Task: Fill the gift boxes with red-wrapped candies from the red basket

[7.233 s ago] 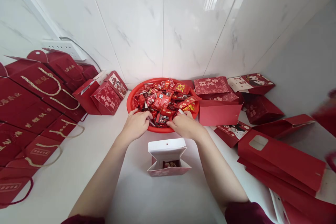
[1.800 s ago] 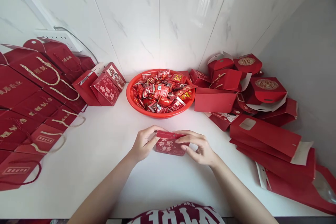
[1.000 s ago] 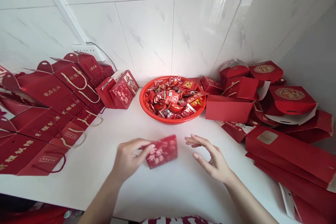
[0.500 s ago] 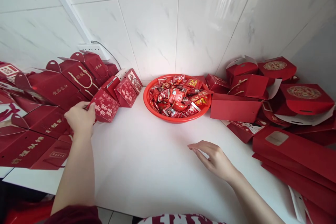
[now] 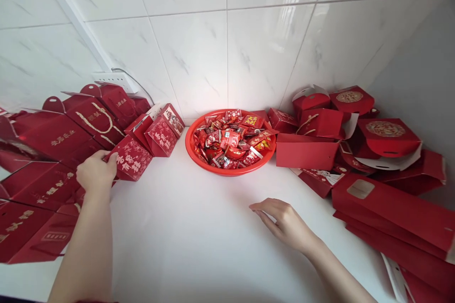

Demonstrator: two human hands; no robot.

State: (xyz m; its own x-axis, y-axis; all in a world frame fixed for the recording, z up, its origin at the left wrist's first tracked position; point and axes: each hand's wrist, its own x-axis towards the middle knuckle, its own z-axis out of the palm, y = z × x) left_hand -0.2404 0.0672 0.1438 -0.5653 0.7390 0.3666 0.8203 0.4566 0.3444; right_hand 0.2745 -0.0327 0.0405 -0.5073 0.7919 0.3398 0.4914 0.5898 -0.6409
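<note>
My left hand (image 5: pixel 96 170) is closed on the upper edge of a small red candy box (image 5: pixel 132 158) with pale lettering, at the left of the white table. That box stands in line with another patterned red box (image 5: pixel 161 137) behind it. Over the bare middle of the table is my right hand (image 5: pixel 280 218), palm down, its fingers stretched out and its thumb a little apart, with nothing seen in it. Beyond both hands, a red plastic basket (image 5: pixel 190 151) is heaped with wrapped candies (image 5: pixel 231 139).
Red gift boxes (image 5: pixel 60 137), some with rope handles, crowd the left side. On the right are piled more red boxes (image 5: pixel 391 135) and long folded red bags (image 5: pixel 391 208). A white power strip (image 5: pixel 119 83) lies against the tiled wall (image 5: pixel 192 47) at the back.
The view has shifted, moving the scene slightly left and down in the picture. My left hand keeps its grip on the red candy box; my right hand holds nearly the same pose.
</note>
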